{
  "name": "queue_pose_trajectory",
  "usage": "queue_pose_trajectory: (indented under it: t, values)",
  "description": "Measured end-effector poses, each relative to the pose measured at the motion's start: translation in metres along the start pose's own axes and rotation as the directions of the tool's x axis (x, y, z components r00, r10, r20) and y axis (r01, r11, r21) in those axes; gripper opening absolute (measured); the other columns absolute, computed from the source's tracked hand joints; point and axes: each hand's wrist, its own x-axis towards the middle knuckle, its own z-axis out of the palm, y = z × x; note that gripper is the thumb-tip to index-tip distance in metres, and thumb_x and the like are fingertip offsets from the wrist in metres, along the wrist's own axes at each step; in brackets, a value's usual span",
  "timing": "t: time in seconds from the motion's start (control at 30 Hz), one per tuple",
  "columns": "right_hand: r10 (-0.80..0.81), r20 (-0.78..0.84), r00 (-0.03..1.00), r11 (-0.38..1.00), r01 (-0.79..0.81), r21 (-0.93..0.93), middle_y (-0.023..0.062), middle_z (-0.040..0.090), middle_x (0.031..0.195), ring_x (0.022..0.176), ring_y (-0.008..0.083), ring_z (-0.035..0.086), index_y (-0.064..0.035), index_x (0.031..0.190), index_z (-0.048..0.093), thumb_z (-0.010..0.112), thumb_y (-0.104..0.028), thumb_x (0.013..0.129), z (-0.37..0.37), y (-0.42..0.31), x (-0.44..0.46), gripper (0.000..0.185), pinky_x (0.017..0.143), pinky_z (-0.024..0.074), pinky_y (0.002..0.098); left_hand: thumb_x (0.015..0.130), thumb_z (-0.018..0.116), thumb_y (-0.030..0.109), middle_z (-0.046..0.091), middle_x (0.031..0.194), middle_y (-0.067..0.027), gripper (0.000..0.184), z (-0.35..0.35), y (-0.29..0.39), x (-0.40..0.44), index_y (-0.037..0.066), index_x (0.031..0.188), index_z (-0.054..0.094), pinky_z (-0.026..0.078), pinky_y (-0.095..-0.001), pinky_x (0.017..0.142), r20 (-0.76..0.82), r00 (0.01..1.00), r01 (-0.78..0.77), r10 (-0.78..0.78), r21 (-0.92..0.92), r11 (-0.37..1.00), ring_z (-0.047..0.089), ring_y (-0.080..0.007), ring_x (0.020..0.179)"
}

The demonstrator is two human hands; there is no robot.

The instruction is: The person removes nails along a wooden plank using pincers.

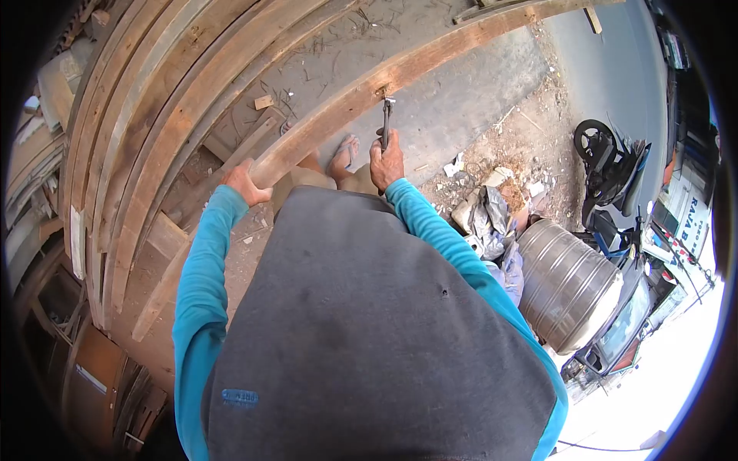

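A long wooden beam (323,125) runs diagonally from in front of my body toward the upper right. My left hand (244,184) is closed on its near end, with the thumb over the edge. In my right hand (387,163) is a dark metal tool that looks like a pair of pincers (386,121), held by the handles. Its head points away from me and meets the beam's side by a rough, dark spot (383,89) in the wood. Whether the jaws grip anything there is too small to tell.
Several long, curved-looking timbers (165,123) are stacked at my left, with wood offcuts (264,101) on the floor. To the right lie rubble and plastic bags (492,211), a ribbed metal drum (570,284) and a parked motorcycle (607,169). My sandalled foot (344,156) is below the beam.
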Motion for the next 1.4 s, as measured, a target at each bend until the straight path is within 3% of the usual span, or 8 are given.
queue_pose_trajectory:
  t: [0.27,0.53,0.67,0.83,1.0,1.2,1.27,1.4]
  values:
    - [0.108,0.535,0.838,0.868,0.183,-0.462,0.0229,0.067,0.088,0.082,0.0322,0.071,0.0068,0.101,0.053,0.049,-0.017,0.09,-0.111,-0.062,0.043,0.026,0.079,0.0542,0.0434,0.06,0.083,0.037,0.07,0.108,-0.0231,0.069,0.002,0.014,-0.014,0.008,0.118,0.06,0.054,-0.0471,0.089,-0.099,0.995,0.021,-0.02,0.013,1.0,0.067,-0.0417,0.101]
    - [0.525,0.648,0.552,0.85,-0.387,-0.359,0.0079,0.059,0.079,0.068,0.0192,0.065,0.0018,0.105,0.054,0.049,-0.018,0.095,-0.136,-0.112,0.076,0.023,0.063,0.058,0.0354,0.061,0.087,0.033,0.071,0.095,-0.0205,0.055,0.028,0.02,-0.035,0.008,0.099,0.055,0.054,-0.0506,0.08,-0.354,0.935,0.0,0.025,0.071,0.998,0.067,-0.0423,0.092]
    - [0.392,0.655,0.646,0.876,-0.479,-0.052,0.0079,0.055,0.075,0.058,0.0167,0.056,0.0029,0.099,0.054,0.051,-0.021,0.091,-0.107,-0.048,0.049,0.025,0.048,0.0479,0.0346,0.062,0.086,0.035,0.07,0.095,-0.0209,0.057,0.023,0.018,-0.033,0.007,0.102,0.055,0.054,-0.0503,0.083,-0.276,0.961,-0.011,0.015,0.017,1.0,0.067,-0.0422,0.094]
    - [0.116,0.237,0.965,0.993,-0.112,-0.027,0.0329,0.059,0.096,0.095,0.0484,0.058,0.0042,0.104,0.053,0.047,-0.018,0.089,-0.027,0.027,0.011,0.028,0.089,0.0453,0.052,0.062,0.083,0.038,0.071,0.1,-0.0227,0.062,0.006,0.02,-0.024,0.006,0.108,0.057,0.054,-0.0491,0.087,-0.072,0.995,0.075,-0.071,0.062,0.995,0.068,-0.0411,0.099]
    - [-0.09,0.007,0.996,0.994,0.091,-0.068,0.0221,0.061,0.086,0.081,0.0386,0.063,-0.001,0.113,0.048,0.05,-0.011,0.088,0.003,0.015,0.004,0.027,0.078,0.0501,0.0466,0.062,0.081,0.038,0.07,0.106,-0.0244,0.066,-0.006,0.011,-0.006,0.005,0.115,0.059,0.054,-0.0465,0.09,-0.026,0.999,0.025,-0.023,0.068,0.997,0.068,-0.041,0.099]
    - [-0.033,0.112,0.993,0.962,0.062,-0.265,0.0293,0.063,0.096,0.089,0.0516,0.059,-0.0024,0.113,0.048,0.051,-0.013,0.089,0.018,0.047,-0.015,0.026,0.084,0.0469,0.0541,0.058,0.086,0.035,0.069,0.112,-0.0258,0.084,-0.002,-0.021,0.016,0.001,0.128,0.054,0.053,-0.0434,0.093,0.178,0.974,-0.109,0.137,-0.16,0.981,0.067,-0.0389,0.106]
    - [0.155,0.229,0.961,0.937,-0.07,-0.341,0.0258,0.066,0.095,0.091,0.0466,0.064,0.0012,0.117,0.049,0.049,-0.016,0.09,0.008,0.055,-0.014,0.032,0.087,0.049,0.0502,0.058,0.086,0.03,0.064,0.119,-0.0219,0.086,-0.008,-0.003,0.002,0.002,0.13,0.051,0.05,-0.0443,0.096,-0.033,0.981,-0.193,0.191,-0.26,0.946,0.062,-0.0385,0.111]
    - [0.157,0.25,0.955,0.963,-0.092,-0.254,0.02,0.069,0.095,0.093,0.0371,0.069,0.0041,0.12,0.05,0.048,-0.017,0.092,-0.015,0.089,0.013,0.035,0.086,0.0537,0.0457,0.061,0.086,0.024,0.053,0.121,-0.0134,0.077,0.011,0.027,-0.038,0.013,0.13,0.052,0.043,-0.0489,0.096,-0.443,0.862,-0.204,0.246,0.141,0.969,0.052,-0.0356,0.114]
